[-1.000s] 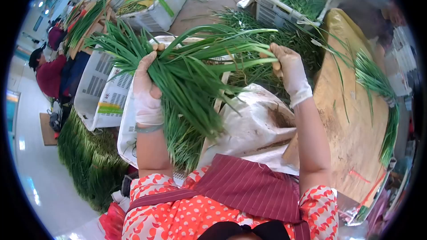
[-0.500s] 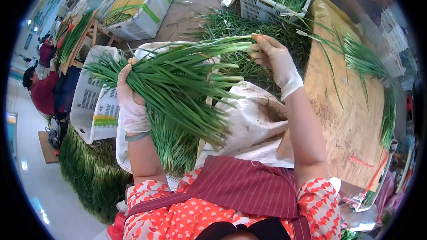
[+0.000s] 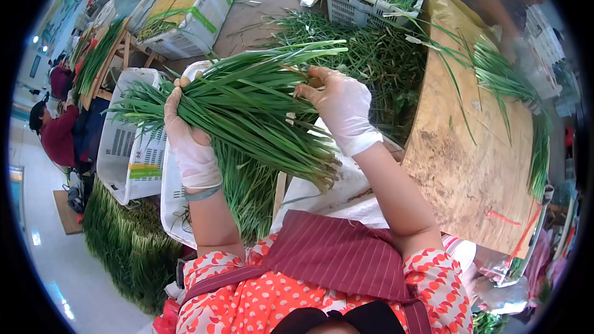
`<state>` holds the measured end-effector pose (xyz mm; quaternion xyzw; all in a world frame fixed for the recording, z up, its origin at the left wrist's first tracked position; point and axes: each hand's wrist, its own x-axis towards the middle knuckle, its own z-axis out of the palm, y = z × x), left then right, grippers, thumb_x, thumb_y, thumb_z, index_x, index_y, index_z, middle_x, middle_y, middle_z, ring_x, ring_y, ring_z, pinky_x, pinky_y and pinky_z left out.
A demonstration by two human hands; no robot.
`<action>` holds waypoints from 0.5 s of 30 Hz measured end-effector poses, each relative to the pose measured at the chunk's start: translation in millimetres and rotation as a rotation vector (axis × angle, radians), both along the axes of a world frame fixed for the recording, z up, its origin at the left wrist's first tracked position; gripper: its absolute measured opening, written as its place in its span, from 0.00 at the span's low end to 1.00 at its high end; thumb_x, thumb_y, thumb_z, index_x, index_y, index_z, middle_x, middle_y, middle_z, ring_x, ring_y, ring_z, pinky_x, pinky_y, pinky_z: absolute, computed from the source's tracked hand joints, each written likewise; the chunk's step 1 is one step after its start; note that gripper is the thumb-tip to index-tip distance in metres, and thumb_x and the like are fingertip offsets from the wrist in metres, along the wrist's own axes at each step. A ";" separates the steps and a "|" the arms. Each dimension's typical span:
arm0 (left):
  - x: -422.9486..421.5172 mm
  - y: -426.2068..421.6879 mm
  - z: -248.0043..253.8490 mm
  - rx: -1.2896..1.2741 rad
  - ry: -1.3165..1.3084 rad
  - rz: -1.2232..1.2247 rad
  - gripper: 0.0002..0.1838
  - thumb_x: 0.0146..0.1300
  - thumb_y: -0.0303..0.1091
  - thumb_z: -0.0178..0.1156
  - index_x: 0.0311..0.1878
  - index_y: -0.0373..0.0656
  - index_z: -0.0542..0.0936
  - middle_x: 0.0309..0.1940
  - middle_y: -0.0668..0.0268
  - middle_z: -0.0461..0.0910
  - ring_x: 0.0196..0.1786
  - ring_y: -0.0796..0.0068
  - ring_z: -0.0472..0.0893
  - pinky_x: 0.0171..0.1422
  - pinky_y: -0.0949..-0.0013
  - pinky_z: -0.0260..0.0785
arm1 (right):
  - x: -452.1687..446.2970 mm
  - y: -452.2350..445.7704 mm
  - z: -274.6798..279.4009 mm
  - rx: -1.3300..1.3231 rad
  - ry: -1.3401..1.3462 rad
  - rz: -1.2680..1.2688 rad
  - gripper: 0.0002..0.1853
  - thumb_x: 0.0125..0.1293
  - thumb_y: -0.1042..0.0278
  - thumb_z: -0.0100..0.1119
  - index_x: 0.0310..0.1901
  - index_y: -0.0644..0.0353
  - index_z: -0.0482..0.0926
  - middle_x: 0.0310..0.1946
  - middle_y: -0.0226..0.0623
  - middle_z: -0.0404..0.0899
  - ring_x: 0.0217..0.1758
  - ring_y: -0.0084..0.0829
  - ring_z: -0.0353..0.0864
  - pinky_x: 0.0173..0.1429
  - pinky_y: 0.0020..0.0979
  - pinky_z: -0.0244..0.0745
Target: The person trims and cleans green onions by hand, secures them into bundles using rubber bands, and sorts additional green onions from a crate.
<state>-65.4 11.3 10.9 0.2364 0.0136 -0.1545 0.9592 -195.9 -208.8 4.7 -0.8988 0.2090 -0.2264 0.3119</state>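
A bunch of long green chives (image 3: 247,102) with pale stalk ends lies across my view, its stalks fanned out to the right. My left hand (image 3: 190,148), in a whitish glove, is closed round the leafy part. At the stalk side, my gloved right hand (image 3: 346,111) has its fingers bent in a pinch against the chives; exactly which stems are between the fingertips is partly hidden. Below the bunch, more chives (image 3: 247,195) lie in a white crate (image 3: 173,210). A white sheet (image 3: 315,201) with dirt on it is under my right forearm.
Loose greens (image 3: 371,65) cover the floor ahead, before a filled crate (image 3: 356,9). A wooden board (image 3: 470,167) carrying chives stands at right, with a blurred person beyond. An empty white crate (image 3: 117,167) and a stacked heap of chives (image 3: 130,241) are at left. Another person (image 3: 59,130) works farther left.
My right hand has let go of the pale stalk ends at the top and moved down and left, nearer the middle of the bunch. The left hand keeps its hold.
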 end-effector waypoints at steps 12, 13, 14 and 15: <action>-29.5 -31.9 15.8 0.084 -0.089 -0.034 0.13 0.63 0.33 0.46 0.47 0.41 0.75 0.46 0.63 0.78 0.51 0.63 0.76 0.60 0.58 0.67 | 3.4 56.2 29.9 -0.433 -0.423 0.415 0.06 0.54 0.67 0.52 0.33 0.50 0.77 0.21 0.27 0.75 0.23 0.28 0.77 0.31 0.31 0.70; -33.1 -36.9 21.5 0.085 -0.087 -0.041 0.13 0.63 0.33 0.46 0.47 0.41 0.75 0.46 0.63 0.78 0.51 0.63 0.76 0.60 0.58 0.67 | 1.9 68.3 35.0 -0.391 -0.376 0.566 0.07 0.52 0.66 0.52 0.34 0.50 0.76 0.22 0.27 0.76 0.24 0.28 0.77 0.32 0.30 0.70; -36.9 -42.2 27.6 0.131 -0.023 -0.027 0.13 0.63 0.34 0.46 0.47 0.41 0.75 0.46 0.62 0.78 0.50 0.64 0.76 0.60 0.58 0.67 | -4.0 82.1 41.8 -0.503 -0.300 0.554 0.06 0.52 0.66 0.52 0.32 0.50 0.76 0.21 0.27 0.75 0.24 0.28 0.77 0.32 0.31 0.70; -39.1 -44.8 30.0 0.177 0.042 -0.010 0.13 0.63 0.34 0.46 0.47 0.41 0.75 0.46 0.62 0.78 0.50 0.64 0.76 0.59 0.59 0.67 | -7.9 90.8 45.0 -0.440 -0.297 0.686 0.05 0.50 0.66 0.53 0.30 0.49 0.76 0.20 0.29 0.74 0.24 0.30 0.77 0.32 0.31 0.69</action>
